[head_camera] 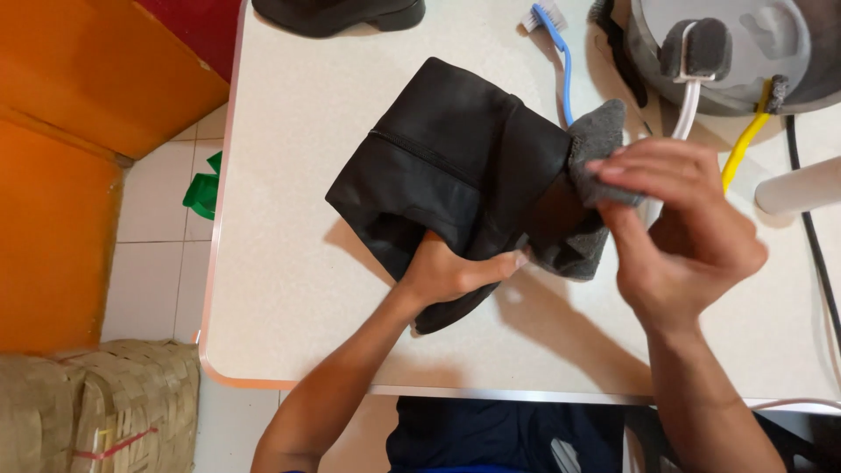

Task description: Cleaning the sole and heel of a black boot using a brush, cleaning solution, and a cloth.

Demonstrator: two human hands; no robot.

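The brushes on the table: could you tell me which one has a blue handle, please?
The blue-handled brush, a toothbrush lying beside the black boot; the other two, with white and yellow handles, rest against the grey container.

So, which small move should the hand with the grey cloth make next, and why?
Probably draw the grey cloth along the black boot. The right hand pinches the cloth against the boot's edge, while the left hand holds the boot down on the table.
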